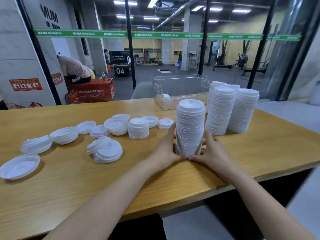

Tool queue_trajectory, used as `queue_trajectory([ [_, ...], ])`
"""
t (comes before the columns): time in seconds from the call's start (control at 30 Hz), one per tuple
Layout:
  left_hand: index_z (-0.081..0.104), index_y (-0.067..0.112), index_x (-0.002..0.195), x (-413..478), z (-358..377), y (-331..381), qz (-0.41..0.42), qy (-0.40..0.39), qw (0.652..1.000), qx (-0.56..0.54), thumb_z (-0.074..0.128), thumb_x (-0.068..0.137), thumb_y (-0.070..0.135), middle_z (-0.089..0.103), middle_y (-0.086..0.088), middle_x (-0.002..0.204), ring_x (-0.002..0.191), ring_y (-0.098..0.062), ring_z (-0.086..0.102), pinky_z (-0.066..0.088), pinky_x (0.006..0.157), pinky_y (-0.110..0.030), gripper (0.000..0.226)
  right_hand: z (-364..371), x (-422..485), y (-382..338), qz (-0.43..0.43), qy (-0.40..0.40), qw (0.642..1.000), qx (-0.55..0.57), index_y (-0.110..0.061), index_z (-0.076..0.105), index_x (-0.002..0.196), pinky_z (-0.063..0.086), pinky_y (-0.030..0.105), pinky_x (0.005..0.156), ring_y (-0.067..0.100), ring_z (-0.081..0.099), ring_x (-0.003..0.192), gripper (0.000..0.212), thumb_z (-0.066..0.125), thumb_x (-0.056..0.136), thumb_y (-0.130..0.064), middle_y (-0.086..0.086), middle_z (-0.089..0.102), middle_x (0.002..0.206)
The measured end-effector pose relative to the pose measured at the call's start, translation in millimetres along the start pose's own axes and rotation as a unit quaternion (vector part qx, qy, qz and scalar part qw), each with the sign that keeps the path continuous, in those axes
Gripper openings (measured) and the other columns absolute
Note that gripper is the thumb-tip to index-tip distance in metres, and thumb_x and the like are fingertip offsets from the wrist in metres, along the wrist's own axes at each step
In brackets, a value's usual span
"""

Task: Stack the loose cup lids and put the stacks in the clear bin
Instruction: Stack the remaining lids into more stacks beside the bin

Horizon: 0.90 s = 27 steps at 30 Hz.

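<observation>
A tall stack of white cup lids (190, 125) stands upright on the wooden table (121, 184). My left hand (166, 148) and my right hand (212, 149) grip its base from either side, thumbs meeting at the front. Behind it stands the clear bin (180, 91), with one lid (166, 97) visible inside at its left end. Three more tall lid stacks (232, 108) stand to the right of the bin. Loose lids and short piles (105, 149) lie scattered over the left half of the table, among them a short stack (138, 129).
The table's right end lies just past the tall stacks. A glass wall runs behind the table, with a grey chair back (142, 90) just beyond the far edge. A single upturned lid (19, 167) lies at the far left.
</observation>
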<state>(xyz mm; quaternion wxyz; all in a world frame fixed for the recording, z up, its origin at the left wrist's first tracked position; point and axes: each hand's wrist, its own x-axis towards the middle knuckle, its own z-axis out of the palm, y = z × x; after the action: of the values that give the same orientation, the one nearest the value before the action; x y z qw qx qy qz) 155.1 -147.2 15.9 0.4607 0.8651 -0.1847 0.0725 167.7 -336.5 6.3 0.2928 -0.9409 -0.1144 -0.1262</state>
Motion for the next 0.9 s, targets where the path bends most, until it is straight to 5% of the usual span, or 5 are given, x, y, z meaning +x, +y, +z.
queue_trajectory([
  [0.2, 0.012, 0.031, 0.154, 52.6, 26.9, 8.2, -0.004, -0.077, 0.997, 0.007, 0.083, 0.076, 0.015, 0.053, 0.009, 0.119, 0.098, -0.014, 0.063, 0.052, 0.085, -0.025, 0.107, -21.1, 13.2, 41.9, 0.057, 0.025, 0.998, -0.010, -0.026, 0.026, 0.145, 0.045, 0.040, 0.093, 0.028, 0.049, 0.121, 0.107, 0.089, 0.061, -0.046, -0.001, 0.067, 0.110],
  [0.33, 0.038, 0.016, 0.148, 86.2, 5.5, 2.9, -0.028, -0.074, 0.985, 0.154, 0.059, 0.092, 0.003, 0.048, -0.009, 0.141, 0.124, -0.025, 0.050, 0.039, 0.091, -0.018, 0.061, -22.8, 17.7, 51.1, 0.058, 0.031, 0.998, -0.002, -0.028, 0.025, 0.143, 0.043, 0.037, 0.090, 0.026, 0.048, 0.120, 0.104, 0.088, 0.063, -0.047, -0.002, 0.066, 0.114],
  [0.5, 0.039, 0.020, 0.148, 100.8, 17.7, -17.6, 0.036, -0.096, 0.939, 0.328, 0.046, 0.094, 0.005, 0.038, 0.001, 0.152, 0.139, -0.024, 0.031, 0.027, 0.112, -0.044, 0.056, -24.0, 14.2, 44.0, 0.037, 0.064, 0.997, -0.034, -0.037, 0.007, 0.149, 0.040, 0.042, 0.094, 0.027, 0.045, 0.122, 0.117, 0.087, 0.064, -0.050, -0.009, 0.054, 0.135],
  [0.67, 0.044, 0.024, 0.142, 89.3, 16.3, -32.9, 0.108, -0.081, 0.890, 0.437, 0.036, 0.103, 0.020, 0.046, 0.005, 0.142, 0.133, -0.023, 0.037, 0.023, 0.110, -0.036, 0.040, -22.5, 13.4, 36.0, 0.041, 0.062, 0.995, -0.070, -0.032, -0.008, 0.153, 0.034, 0.037, 0.094, 0.026, 0.046, 0.124, 0.125, 0.083, 0.070, -0.050, -0.003, 0.055, 0.134],
  [0.9, 0.069, 0.015, 0.104, 50.7, -24.3, -55.5, 0.134, 0.017, 0.842, 0.522, 0.035, 0.088, 0.033, 0.070, -0.002, 0.094, 0.087, -0.030, 0.064, 0.051, 0.080, -0.041, 0.042, -1.5, 32.8, 6.4, 0.046, 0.049, 0.996, -0.066, -0.022, -0.020, 0.154, 0.038, 0.040, 0.097, 0.030, 0.046, 0.130, 0.127, 0.079, 0.077, -0.047, 0.007, 0.042, 0.150],
])
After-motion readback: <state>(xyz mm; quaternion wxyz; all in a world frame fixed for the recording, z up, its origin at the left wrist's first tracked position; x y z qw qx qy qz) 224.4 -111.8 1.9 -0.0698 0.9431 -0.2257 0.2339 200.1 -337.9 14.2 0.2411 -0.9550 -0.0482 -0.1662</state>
